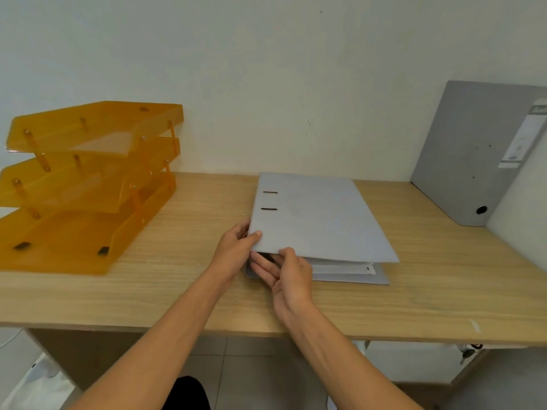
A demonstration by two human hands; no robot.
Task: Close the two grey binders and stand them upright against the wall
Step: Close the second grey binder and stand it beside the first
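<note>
A grey binder (316, 220) lies flat in the middle of the wooden desk (177, 291), its top cover down over a stack of white pages that show at the near edge. My left hand (236, 250) grips the cover's near left corner, thumb on top. My right hand (287, 276) holds the near edge just to the right, fingers under the cover against the pages. A second grey binder (467, 155) stands upright and closed in the far right corner, leaning against the wall.
An orange three-tier letter tray (88, 184) occupies the desk's left side, against the back wall. A side wall bounds the desk on the right. The desk's front edge runs just below my forearms.
</note>
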